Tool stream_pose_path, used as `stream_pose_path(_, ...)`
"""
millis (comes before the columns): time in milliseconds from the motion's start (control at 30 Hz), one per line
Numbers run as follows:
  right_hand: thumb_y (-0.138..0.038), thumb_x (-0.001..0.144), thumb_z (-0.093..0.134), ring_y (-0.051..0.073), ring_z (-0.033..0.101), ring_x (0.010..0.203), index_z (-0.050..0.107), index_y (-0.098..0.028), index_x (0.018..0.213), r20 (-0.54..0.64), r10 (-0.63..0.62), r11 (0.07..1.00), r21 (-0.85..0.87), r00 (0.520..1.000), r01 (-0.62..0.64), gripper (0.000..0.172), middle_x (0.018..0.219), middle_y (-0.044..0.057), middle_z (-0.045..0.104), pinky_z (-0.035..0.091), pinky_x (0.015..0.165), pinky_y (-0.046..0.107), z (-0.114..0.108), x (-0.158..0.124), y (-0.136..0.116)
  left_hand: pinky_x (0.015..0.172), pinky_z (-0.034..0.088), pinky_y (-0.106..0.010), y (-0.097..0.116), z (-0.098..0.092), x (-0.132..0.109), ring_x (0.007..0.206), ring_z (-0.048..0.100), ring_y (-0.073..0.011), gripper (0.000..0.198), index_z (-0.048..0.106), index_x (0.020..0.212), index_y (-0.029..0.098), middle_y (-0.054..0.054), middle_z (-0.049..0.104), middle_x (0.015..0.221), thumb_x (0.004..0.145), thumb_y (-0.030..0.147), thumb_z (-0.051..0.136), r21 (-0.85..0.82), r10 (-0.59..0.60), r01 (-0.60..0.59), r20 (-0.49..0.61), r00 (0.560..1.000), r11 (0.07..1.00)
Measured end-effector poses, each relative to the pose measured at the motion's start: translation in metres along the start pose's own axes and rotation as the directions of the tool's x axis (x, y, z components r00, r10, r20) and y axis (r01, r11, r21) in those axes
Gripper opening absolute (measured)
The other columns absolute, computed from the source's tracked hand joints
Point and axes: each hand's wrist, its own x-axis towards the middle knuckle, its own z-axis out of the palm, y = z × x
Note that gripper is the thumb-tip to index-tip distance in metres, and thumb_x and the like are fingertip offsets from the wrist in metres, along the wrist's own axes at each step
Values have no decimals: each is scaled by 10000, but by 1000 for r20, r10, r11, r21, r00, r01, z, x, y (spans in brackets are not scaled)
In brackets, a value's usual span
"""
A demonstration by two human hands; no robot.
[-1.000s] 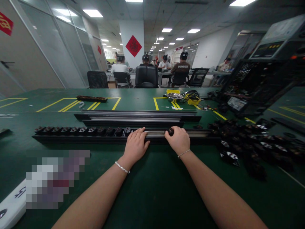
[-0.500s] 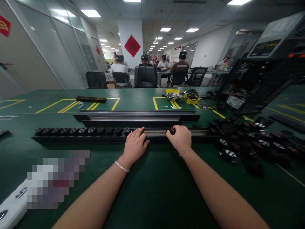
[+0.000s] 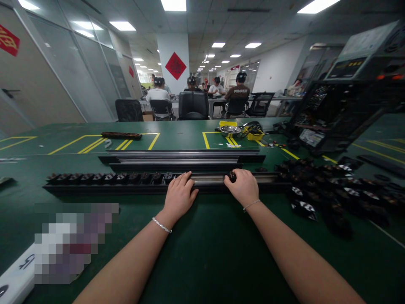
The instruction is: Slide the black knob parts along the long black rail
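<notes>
A long black rail (image 3: 209,180) lies across the green table in front of me. Its left half carries a row of several small black socket parts (image 3: 107,177). My left hand (image 3: 179,195) rests flat on the rail beside the last part in the row, fingers stretched out. My right hand (image 3: 243,186) is curled on the rail further right, fingers closed round one small black part (image 3: 232,175).
Two more long rails (image 3: 180,158) lie just behind. A heap of loose black parts (image 3: 329,185) covers the table at my right. A metal bowl (image 3: 230,128) and yellow boxes stand further back. Black equipment (image 3: 341,105) rises at far right. People sit at desks beyond.
My right hand with its part has slid slightly to the right along the rail. My left hand stays put. The camera has tilted a little.
</notes>
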Motion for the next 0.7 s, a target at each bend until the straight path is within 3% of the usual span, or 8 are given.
stream_pose_path(367,-392,766,505,229,537,861,605,-183,778,-25,39,999,-7,999,-39,232,838,85,647,365,751,325,0,0,15,966,385,-427,1,-2,1,1224,464,-251,215,599,969,228,-58,505,1356,873,363,462,-4,-11,11,-6,1000,1000)
stream_pose_path(700,-382,759,491,222,545,848,604,-180,774,-24,57,998,-2,998,-57,233,810,78,643,375,772,326,0,1,18,981,378,-412,0,3,0,1233,464,-248,444,479,1274,203,-87,523,1341,868,380,455,-19,-56,55,-17,998,998)
